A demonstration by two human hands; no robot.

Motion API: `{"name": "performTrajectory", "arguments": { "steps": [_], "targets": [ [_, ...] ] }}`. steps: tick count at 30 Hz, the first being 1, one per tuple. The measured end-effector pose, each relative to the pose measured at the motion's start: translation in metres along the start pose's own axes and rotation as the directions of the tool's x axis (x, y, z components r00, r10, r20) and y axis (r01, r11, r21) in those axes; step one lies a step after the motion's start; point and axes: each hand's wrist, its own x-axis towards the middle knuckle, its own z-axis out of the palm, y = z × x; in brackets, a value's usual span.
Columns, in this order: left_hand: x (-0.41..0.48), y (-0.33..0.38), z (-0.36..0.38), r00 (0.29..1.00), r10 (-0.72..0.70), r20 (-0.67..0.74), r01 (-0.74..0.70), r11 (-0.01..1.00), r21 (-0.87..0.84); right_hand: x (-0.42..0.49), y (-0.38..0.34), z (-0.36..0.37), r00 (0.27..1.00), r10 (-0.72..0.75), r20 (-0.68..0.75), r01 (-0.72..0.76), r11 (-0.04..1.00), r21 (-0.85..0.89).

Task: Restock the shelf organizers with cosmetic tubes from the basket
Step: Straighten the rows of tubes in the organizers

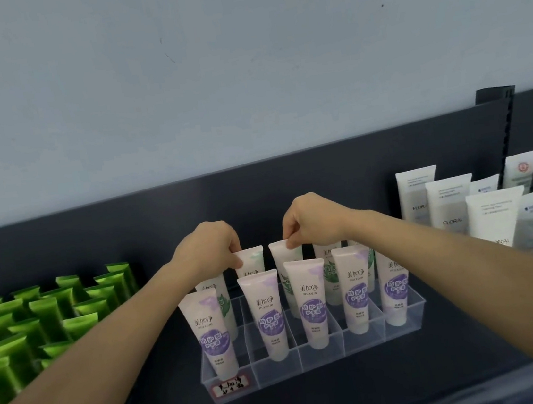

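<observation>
Pinching the crimped top of one white, green-printed plastic tube (252, 258) in my left hand (208, 247) and its twin tube (281, 256) in my right hand (311, 220), I hold both upright. Each hangs straight below its grip, long axis vertical, in the back row of the clear acrylic organizer (324, 357), behind the purple-labelled tubes (309, 300).

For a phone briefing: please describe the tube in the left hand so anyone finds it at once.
On the dark shelf, a clear organizer stands between green tubes and Floral tubes. Behind its purple-printed front row, two pale tubes are pinched at the top; the left hand holds the left tube.
</observation>
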Motion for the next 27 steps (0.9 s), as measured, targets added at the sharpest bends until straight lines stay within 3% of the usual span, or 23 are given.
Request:
{"name": "performTrajectory", "arguments": {
  "steps": [16,23,27],
  "targets": [
    [-0.002,-0.001,-0.006,0.999,0.005,0.034,-0.004,1.0,-0.019,0.001,0.0,-0.003,0.998,0.013,0.069,-0.013,1.0,0.003],
    [-0.025,0.01,-0.021,0.977,0.118,-0.18,-0.137,0.986,-0.094,-0.023,-0.01,-0.024,0.997,-0.024,-0.077,0.026,0.999,0.029],
    [-0.04,0.023,-0.013,0.981,0.188,0.04,-0.186,0.981,-0.054,-0.042,-0.024,-0.02,0.991,-0.032,0.127,0.041,0.997,-0.066]
  ]
}}
